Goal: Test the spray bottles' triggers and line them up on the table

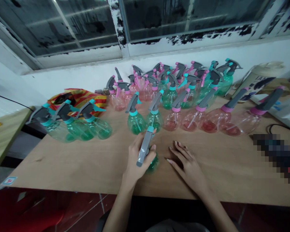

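My left hand point(137, 158) is wrapped round the neck of a green spray bottle point(152, 163) with a grey and teal trigger head. The bottle is close to the table's front edge, and the fingers hide much of it. To its right, my right hand point(187, 164) rests on the wooden table point(227, 167) with its fingers spread, holding nothing. Just beyond the left hand, two green spray bottles point(136, 122) stand side by side. A row of pink spray bottles point(190, 120) continues from them to the right.
Three green bottles point(79, 129) stand at the left. Many pink and green bottles crowd the back by the wall, beside a red and yellow bag point(84, 98). A large pale container point(258, 77) stands at the back right. A pixelated dark object point(277, 154) lies at the right.
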`<state>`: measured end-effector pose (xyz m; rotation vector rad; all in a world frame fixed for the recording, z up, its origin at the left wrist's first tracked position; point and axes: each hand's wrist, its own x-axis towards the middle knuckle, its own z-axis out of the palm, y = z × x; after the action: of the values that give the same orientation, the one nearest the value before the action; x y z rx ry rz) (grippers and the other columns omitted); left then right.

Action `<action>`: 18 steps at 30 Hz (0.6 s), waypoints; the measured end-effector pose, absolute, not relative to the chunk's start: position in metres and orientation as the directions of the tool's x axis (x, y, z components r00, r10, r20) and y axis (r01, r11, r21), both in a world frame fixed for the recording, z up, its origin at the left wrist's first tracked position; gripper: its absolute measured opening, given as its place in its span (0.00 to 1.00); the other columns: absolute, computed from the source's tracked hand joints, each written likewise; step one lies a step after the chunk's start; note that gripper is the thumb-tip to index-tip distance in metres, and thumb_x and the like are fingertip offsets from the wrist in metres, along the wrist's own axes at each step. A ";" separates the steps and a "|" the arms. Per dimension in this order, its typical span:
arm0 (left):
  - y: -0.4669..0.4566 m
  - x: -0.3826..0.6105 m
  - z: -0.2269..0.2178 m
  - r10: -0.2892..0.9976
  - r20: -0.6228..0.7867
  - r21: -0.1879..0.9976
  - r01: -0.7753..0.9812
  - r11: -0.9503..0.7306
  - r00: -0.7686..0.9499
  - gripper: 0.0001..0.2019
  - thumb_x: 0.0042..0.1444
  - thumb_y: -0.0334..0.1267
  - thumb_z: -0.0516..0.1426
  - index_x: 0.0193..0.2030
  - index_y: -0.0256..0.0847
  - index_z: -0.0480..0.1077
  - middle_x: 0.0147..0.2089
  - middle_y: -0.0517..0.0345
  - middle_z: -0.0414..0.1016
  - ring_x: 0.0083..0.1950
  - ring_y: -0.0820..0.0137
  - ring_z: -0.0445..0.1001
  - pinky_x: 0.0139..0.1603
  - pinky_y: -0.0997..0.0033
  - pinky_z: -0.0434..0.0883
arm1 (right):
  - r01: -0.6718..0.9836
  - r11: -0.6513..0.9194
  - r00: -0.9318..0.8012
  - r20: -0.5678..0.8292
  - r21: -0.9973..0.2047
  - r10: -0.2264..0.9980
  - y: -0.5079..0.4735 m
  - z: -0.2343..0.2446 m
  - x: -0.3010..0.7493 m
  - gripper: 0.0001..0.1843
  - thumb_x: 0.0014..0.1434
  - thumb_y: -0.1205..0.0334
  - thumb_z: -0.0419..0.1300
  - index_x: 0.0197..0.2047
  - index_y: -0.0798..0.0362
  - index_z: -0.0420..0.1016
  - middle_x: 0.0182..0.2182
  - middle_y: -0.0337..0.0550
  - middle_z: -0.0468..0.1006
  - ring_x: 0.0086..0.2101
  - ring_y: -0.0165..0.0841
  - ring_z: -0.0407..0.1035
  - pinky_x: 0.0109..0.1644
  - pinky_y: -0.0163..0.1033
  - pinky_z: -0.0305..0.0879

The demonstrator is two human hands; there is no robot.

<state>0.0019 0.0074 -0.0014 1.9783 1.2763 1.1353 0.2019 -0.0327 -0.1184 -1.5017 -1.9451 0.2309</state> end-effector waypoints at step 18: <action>0.008 0.003 0.008 0.907 0.350 0.781 0.461 -0.421 0.234 0.11 0.58 0.34 0.54 0.46 0.50 0.73 0.43 0.58 0.80 0.46 0.62 0.78 0.46 0.63 0.74 | 0.800 0.312 -0.118 0.375 -0.513 0.919 -0.033 -0.117 0.201 0.26 0.66 0.49 0.53 0.62 0.51 0.68 0.64 0.51 0.65 0.64 0.45 0.57 0.66 0.60 0.55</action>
<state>0.0030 0.0076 0.0085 1.9830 1.2490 1.1014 0.2010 -0.0333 -0.1172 -1.5188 -1.9457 0.2411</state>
